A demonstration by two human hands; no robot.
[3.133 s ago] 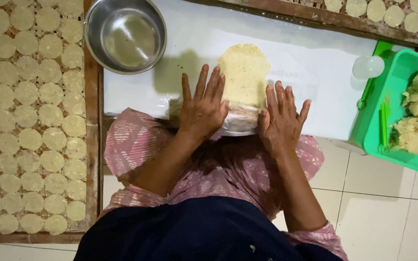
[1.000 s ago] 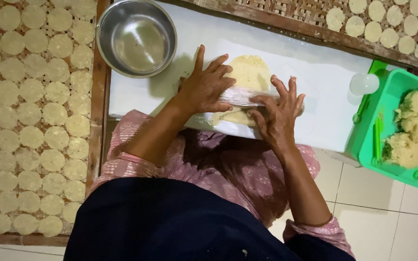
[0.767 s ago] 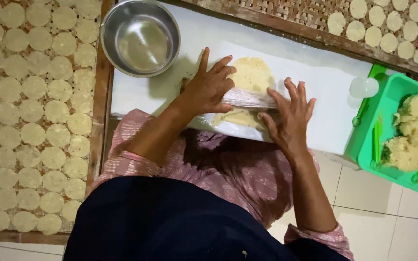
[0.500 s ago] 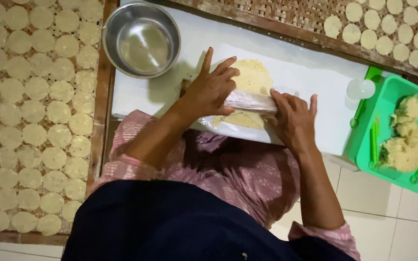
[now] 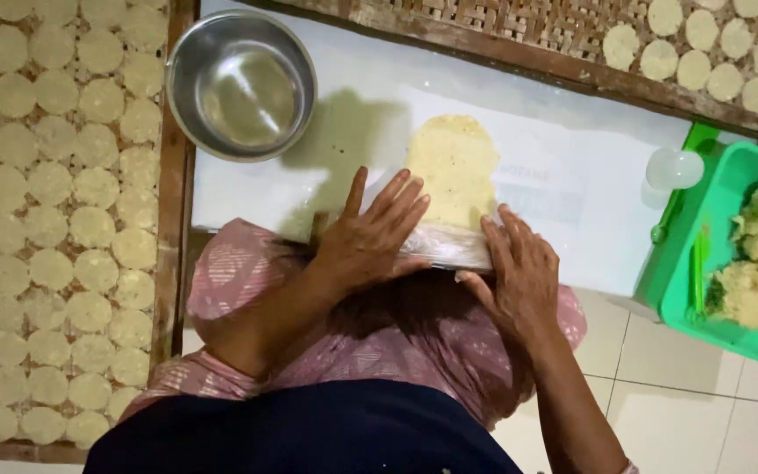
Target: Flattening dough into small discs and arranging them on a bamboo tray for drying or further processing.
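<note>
Hands first: the left hand (image 5: 370, 237) lies palm down with fingers spread wide, pressing on a roller wrapped in clear plastic (image 5: 446, 247), and the right hand (image 5: 519, 276) lies flat beside it, fingers together over the roller's right end. Neither hand is closed around the roller; both rest on top of it. Under the wrists and closer to the body is a lap covered in pink patterned cloth (image 5: 379, 342), with a dark garment (image 5: 309, 439) nearest of all.

Just beyond the fingertips, a flattened sheet of pale yellow dough (image 5: 454, 167) stretches away from the roller, its near edge touching it. The dough lies on a white board (image 5: 572, 193) that spreads out to both sides of the hands.

Farther off, ahead and to the left of the left hand, stands a round metal bowl (image 5: 240, 85) on the board's corner. Left of that hand, a woven tray (image 5: 173, 228) holds rows of small pale dough discs (image 5: 46, 228). To the right of the right hand sits a green plastic basket (image 5: 730, 167) with lumps of dough (image 5: 752, 281), a small clear cup (image 5: 673, 168) just beside it. Beyond the board, another woven tray (image 5: 519, 35) carries more discs (image 5: 712, 39).
</note>
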